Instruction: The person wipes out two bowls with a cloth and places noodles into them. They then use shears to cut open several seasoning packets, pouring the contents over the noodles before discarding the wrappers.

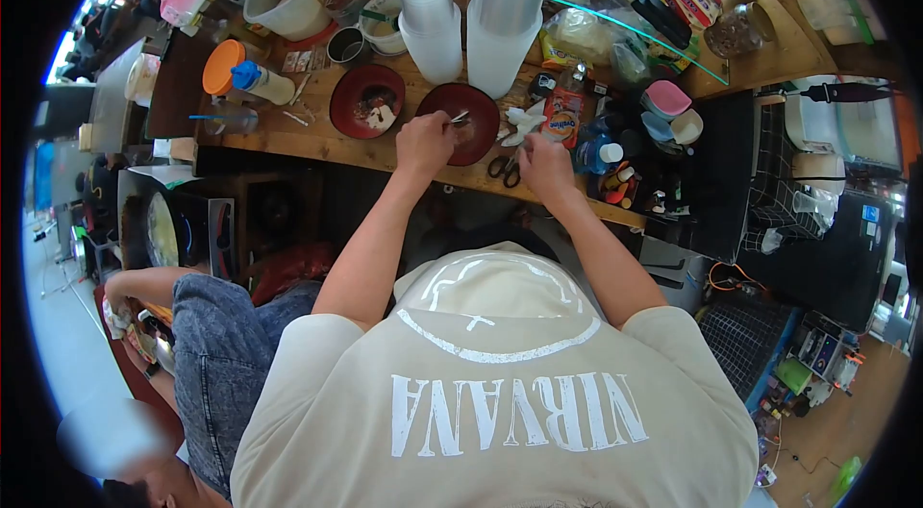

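Observation:
My left hand (426, 143) is closed on a slim, pale utensil that looks like a spoon (461, 115), over a dark red bowl (486, 110). A little brownish food shows in that bowl beside the fingers. To its left stands a second dark red bowl (350, 95) with white chunks and darker bits inside. My right hand (546, 167) is at the table's front edge with its fingers curled; what they hold, if anything, is hidden. Close by are black-handled scissors (502, 170) and crumpled white tissue (524, 123). An orange Ovaltine pack (561, 116) stands just beyond that hand.
Tall stacks of clear plastic cups (503, 37) rise behind the bowls. A blue-capped bottle (261, 82) and an orange lid (223, 66) are on the left of the wooden table (317, 138). Another person's leg (231, 354) is near my left side, by a pan (162, 229).

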`<state>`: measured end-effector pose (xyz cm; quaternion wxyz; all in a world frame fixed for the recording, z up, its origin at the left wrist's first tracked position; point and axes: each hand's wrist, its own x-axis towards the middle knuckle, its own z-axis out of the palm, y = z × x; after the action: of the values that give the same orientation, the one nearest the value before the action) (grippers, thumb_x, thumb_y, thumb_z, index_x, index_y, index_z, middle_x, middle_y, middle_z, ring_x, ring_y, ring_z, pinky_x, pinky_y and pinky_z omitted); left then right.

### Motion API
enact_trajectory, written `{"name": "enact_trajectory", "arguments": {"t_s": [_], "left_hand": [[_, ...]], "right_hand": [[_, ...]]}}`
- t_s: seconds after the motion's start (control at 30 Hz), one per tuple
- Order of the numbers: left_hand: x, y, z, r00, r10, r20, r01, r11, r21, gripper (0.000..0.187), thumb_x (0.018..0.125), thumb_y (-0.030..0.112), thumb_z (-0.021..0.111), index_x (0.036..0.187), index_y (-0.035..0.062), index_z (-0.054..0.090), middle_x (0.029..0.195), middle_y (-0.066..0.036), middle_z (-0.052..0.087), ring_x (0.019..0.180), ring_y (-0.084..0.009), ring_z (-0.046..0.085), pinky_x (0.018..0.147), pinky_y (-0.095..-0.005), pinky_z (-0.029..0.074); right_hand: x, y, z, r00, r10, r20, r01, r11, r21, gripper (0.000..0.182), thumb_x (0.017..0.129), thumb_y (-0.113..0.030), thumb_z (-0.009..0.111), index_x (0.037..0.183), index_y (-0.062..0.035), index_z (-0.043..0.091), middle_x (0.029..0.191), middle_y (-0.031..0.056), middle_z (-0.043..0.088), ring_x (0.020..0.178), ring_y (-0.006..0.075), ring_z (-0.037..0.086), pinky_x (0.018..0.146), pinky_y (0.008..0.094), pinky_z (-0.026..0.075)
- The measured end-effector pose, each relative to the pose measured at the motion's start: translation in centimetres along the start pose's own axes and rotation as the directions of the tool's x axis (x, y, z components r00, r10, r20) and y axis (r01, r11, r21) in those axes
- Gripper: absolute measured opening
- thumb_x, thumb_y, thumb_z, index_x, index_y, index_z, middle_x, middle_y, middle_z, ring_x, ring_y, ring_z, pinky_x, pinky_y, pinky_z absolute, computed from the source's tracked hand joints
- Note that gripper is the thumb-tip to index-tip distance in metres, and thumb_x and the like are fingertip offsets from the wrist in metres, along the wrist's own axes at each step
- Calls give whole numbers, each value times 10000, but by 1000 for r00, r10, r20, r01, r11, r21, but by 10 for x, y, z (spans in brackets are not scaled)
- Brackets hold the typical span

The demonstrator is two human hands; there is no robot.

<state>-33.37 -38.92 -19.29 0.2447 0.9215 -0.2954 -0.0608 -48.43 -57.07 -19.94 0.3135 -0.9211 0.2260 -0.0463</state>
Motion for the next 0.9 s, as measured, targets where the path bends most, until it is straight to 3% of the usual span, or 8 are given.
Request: {"name": "enact_trajectory", "arguments": {"t_s": [0.13, 0.27, 0.5, 0.57, 0.67, 0.8, 0.87, 0.9], "left_hand": [[-6, -4, 4, 998, 0, -56, -1, 1000, -24, 142, 860, 206, 632, 919, 120, 728, 831, -140, 712, 805, -375, 687, 704, -497, 544], [-3, -10, 5, 997, -9, 72, -1, 990, 139, 141, 865, 208, 626, 909, 124, 731, 818, -140, 709, 782, -379, 686, 690, -505, 542], [12, -13, -2, 992, 17, -123, 10, 976, 215, 167, 854, 243, 634, 827, 128, 753, 765, -133, 704, 760, -355, 689, 671, -481, 543], [15, -31, 4, 997, -41, 71, 9, 914, 405, 181, 856, 246, 628, 812, 120, 750, 760, -130, 706, 758, -353, 692, 666, -489, 542], [13, -23, -7, 996, -43, 82, 5, 907, 420, 186, 851, 246, 629, 815, 109, 749, 754, -129, 705, 754, -349, 694, 662, -491, 544], [13, -12, -16, 997, -57, 60, 33, 939, 342, 207, 844, 234, 618, 771, 83, 738, 758, -147, 707, 747, -360, 698, 665, -494, 555], [12, 15, -23, 996, 46, -73, -39, 995, 91, 222, 833, 264, 634, 768, 81, 742, 775, -160, 711, 759, -373, 694, 697, -497, 557], [14, 26, -22, 996, 48, -70, -42, 995, 89, 222, 833, 264, 634, 768, 81, 742, 775, -160, 711, 759, -373, 694, 697, -497, 557]], "right_hand": [[-15, 40, 25, 994, 71, 80, -40, 941, -337, 135, 848, -102, 646, 953, -18, 653, 1033, 183, 687, 954, 374, 690, 811, 454, 562], [-8, 36, 26, 968, 163, 191, -74, 912, -404, 165, 841, -84, 633, 991, -21, 659, 1103, 171, 662, 993, 376, 683, 822, 456, 565], [-5, 34, 27, 964, 158, 213, -44, 888, -458, 139, 817, -61, 635, 941, -47, 698, 1025, 148, 699, 950, 343, 706, 788, 443, 568], [-2, 35, 27, 964, 151, 219, -30, 879, -476, 126, 812, -59, 638, 916, -57, 709, 1004, 142, 708, 943, 334, 710, 779, 437, 569], [-6, 40, 28, 963, 120, 242, 16, 870, -493, 103, 815, -74, 637, 877, -70, 720, 966, 130, 720, 914, 317, 721, 750, 426, 573], [1, 46, 29, 983, 62, 174, 34, 864, -502, 109, 820, -114, 639, 846, -82, 740, 874, 133, 737, 841, 307, 739, 700, 413, 580], [0, 47, 28, 982, 81, 169, 16, 864, -504, 105, 817, -114, 643, 844, -85, 740, 862, 128, 738, 841, 304, 740, 702, 413, 580], [-1, 46, 28, 979, 93, 182, 10, 867, -497, 99, 820, -107, 636, 840, -82, 730, 864, 130, 737, 859, 308, 738, 700, 423, 582]]}}
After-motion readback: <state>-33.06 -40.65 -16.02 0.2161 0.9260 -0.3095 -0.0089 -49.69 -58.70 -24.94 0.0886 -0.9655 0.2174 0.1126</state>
